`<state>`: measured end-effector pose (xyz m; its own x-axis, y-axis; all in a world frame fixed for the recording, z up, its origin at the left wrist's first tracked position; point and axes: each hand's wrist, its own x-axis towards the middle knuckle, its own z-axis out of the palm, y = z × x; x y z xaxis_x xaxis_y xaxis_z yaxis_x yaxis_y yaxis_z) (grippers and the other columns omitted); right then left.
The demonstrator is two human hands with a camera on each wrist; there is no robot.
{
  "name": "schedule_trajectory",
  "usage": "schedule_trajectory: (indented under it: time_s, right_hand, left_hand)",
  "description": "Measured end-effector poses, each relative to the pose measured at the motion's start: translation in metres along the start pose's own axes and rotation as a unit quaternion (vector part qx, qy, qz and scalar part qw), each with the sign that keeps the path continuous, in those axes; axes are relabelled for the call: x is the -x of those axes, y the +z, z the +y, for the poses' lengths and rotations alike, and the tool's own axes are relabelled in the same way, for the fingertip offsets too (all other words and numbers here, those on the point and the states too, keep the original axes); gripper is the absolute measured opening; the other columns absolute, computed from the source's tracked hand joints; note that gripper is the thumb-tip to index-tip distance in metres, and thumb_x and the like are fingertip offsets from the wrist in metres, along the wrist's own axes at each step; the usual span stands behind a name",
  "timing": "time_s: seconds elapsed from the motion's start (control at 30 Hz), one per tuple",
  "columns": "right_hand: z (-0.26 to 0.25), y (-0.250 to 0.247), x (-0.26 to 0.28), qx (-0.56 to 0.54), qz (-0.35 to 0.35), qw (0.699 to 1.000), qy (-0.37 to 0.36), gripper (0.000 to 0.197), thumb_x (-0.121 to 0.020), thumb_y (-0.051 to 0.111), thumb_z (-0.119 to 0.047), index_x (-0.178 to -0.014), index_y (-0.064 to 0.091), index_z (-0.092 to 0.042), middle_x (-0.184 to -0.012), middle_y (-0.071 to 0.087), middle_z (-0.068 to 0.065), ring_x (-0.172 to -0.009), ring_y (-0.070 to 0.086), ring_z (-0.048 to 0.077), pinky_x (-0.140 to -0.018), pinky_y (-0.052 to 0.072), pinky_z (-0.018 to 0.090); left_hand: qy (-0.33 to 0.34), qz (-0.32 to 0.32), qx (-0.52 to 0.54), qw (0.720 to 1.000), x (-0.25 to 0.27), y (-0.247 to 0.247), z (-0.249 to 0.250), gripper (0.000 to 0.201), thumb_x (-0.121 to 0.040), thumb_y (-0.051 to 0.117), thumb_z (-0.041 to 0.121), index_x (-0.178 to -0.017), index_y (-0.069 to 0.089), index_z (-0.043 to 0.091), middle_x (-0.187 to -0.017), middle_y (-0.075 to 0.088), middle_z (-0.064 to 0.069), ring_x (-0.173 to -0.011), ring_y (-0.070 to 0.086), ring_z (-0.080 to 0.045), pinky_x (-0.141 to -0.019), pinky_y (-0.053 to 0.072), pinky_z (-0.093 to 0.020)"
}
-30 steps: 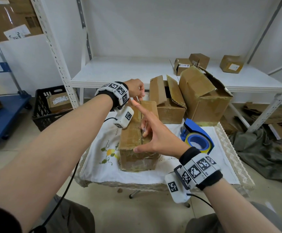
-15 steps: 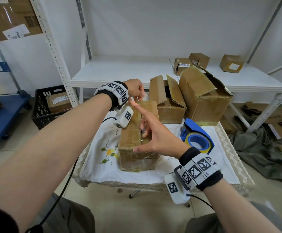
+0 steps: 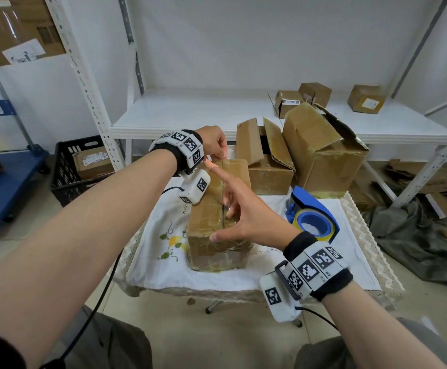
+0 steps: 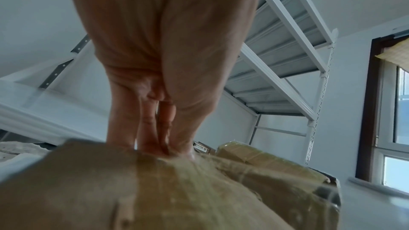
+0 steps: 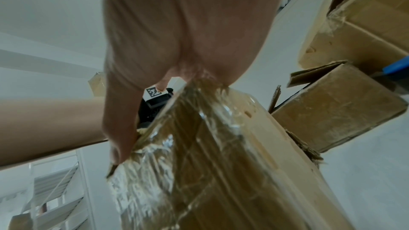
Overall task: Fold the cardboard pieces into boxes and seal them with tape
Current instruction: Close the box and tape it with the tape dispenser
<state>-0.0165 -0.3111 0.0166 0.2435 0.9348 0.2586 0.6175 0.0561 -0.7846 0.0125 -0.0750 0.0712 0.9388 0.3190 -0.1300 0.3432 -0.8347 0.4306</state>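
Note:
A closed cardboard box [image 3: 206, 209] lies lengthwise on the cloth-covered table [image 3: 163, 265]. Clear tape [image 5: 192, 128] runs along its top seam and down the near end. My left hand [image 3: 221, 155] is at the box's far top edge, fingers and thumb pinched together on the tape there [image 4: 169, 151]. My right hand [image 3: 225, 209] is spread over the box top: index finger straight toward the left hand, thumb at the near edge, the other fingers pressing the tape down. A blue tape dispenser [image 3: 313, 217] with a yellowish roll sits on the cloth to the right of the box.
Two open, worn boxes [image 3: 267, 166] [image 3: 323, 150] stand behind the dispenser. A white shelf [image 3: 190, 113] behind the table carries three small boxes. A black crate [image 3: 78, 161] and a blue cart [image 3: 3, 187] are at the left; cardboard and cloth lie on the floor at the right.

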Motion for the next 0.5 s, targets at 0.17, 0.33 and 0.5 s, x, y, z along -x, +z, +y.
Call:
schedule_trajectory:
  time_s: [0.17,0.33,0.5]
  right_hand:
    - [0.0,0.0,-0.001,-0.004,-0.001,1.0,-0.001,0.124,-0.068,0.095,-0.024,-0.156,0.014,-0.054,-0.107,0.048,0.006,-0.075,0.047,0.01,-0.074,0.051,0.021]
    - [0.0,0.001,0.0,-0.011,0.004,1.0,-0.001,0.125,-0.067,0.095,-0.023,-0.156,0.014,-0.055,-0.107,0.048,0.008,-0.074,0.045,0.01,-0.073,0.052,0.022]
    - [-0.001,0.001,0.0,-0.018,0.006,1.0,0.0,0.124,-0.068,0.095,-0.021,-0.156,0.015,-0.052,-0.101,0.046,0.004,-0.073,0.046,0.011,-0.071,0.048,0.019]
  left_hand:
    - [0.002,0.007,-0.038,0.999,0.0,0.004,0.004,0.01,-0.093,0.071,0.012,-0.101,0.064,0.009,-0.104,0.07,-0.011,-0.09,0.065,-0.021,-0.062,0.051,-0.019]
    - [0.047,0.021,-0.066,0.996,0.004,0.006,0.005,0.009,-0.093,0.068,0.007,-0.101,0.064,0.01,-0.099,0.067,-0.011,-0.082,0.06,-0.02,-0.05,0.043,-0.014]
    - [0.071,0.019,-0.075,0.994,0.012,0.002,-0.005,0.015,-0.098,0.062,0.013,-0.104,0.075,0.01,-0.107,0.074,-0.007,-0.084,0.058,-0.012,-0.077,0.04,-0.023]
